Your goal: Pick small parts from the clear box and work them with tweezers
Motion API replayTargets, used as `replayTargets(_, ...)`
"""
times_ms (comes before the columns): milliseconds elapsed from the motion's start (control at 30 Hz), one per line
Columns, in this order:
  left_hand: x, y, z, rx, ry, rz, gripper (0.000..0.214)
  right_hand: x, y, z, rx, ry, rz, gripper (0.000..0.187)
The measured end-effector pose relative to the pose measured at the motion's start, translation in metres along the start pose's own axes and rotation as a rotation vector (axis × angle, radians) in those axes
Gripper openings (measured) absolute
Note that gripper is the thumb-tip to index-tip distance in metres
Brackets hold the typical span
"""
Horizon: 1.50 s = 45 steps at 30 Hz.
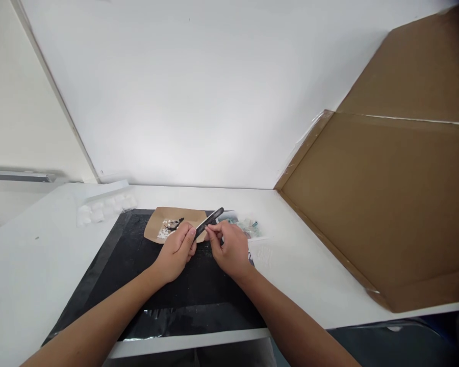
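Above the middle of the black mat [168, 285], my left hand [176, 254] is closed around a slim black bar with a pale edge [214, 215]. The bar slants up to the right, and its exact kind is unclear. My right hand [230, 248] pinches with thumb and fingertips against the bar's side; anything small between those fingers cannot be made out. Behind my left hand lies a tan piece of paper or card [155, 224] bearing small white bits [164, 232] and black strips [176, 224]. My right hand partly covers its right end.
Clear plastic packets with greenish pieces [252, 228] lie right of the mat. A translucent tray with white contents [107, 206] stands at the back left. A large cardboard panel [390, 204] rises on the right, and a white wall [183, 102] closes the back.
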<state>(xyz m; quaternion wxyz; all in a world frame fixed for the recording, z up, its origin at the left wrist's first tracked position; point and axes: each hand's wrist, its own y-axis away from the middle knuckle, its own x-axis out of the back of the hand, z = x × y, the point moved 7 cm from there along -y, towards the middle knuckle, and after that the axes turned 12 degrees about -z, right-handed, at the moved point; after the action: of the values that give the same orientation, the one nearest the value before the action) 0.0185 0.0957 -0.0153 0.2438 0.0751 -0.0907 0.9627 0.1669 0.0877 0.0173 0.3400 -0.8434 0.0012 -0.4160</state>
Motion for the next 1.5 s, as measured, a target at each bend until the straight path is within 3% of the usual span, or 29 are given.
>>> replayTargets(133,-0.001,-0.001,-0.003,0.029,0.114,0.011,0.042,-0.008,0.002,-0.01,0.112,0.021,-0.067,0.015)
replayTargets(367,-0.002,-0.001,-0.003,0.038,0.15,0.002,0.042,0.002,-0.001,0.001,0.018,0.045,0.014,0.017)
replayTargets(567,-0.002,-0.001,-0.001,0.026,0.134,0.012,0.044,-0.006,0.002,-0.021,0.19,0.148,-0.084,0.019)
replayTargets(767,-0.005,-0.001,0.0,0.029,0.108,-0.014,0.043,0.006,0.001,-0.001,0.027,0.217,0.075,0.019)
replayTargets(1000,-0.002,0.001,-0.001,0.003,0.053,-0.011,0.041,0.001,0.001,0.003,0.02,0.15,0.025,0.021)
replayTargets(1333,-0.002,-0.001,-0.001,-0.006,0.015,-0.012,0.039,0.013,0.0,0.002,-0.012,-0.004,0.08,0.015)
replayTargets(1500,-0.002,0.0,-0.002,-0.01,-0.006,-0.013,0.038,0.003,0.0,-0.003,0.022,0.038,0.002,0.019)
